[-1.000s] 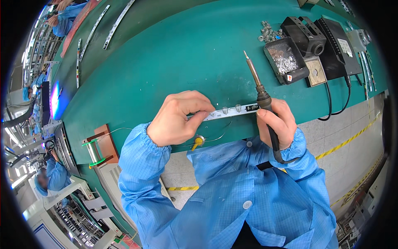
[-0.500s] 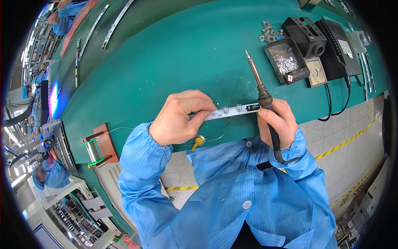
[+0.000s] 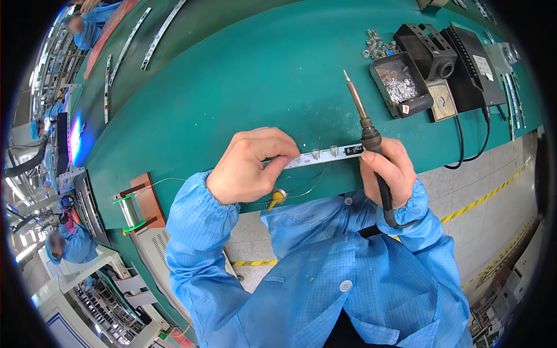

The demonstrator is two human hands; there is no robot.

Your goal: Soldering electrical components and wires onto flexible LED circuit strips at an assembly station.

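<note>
Blue sleeves come up from the lower edge to the near rim of the green worktop (image 3: 243, 75). The left hand (image 3: 249, 165) presses a narrow white circuit strip (image 3: 325, 155) flat, fingers curled shut over its left end. The right hand (image 3: 390, 171) meets the strip's right end, fingers wrapped tight around a soldering iron (image 3: 364, 124) whose tip points up and away, clear of the strip. A solder wire spool (image 3: 129, 211) stands to the left at the edge. Farther right sit a black tray of solder scraps (image 3: 399, 86), an iron stand (image 3: 430, 55) and a black station box (image 3: 471, 65), cables trailing off the worktop. Long strips (image 3: 163, 32) lie far back.
</note>
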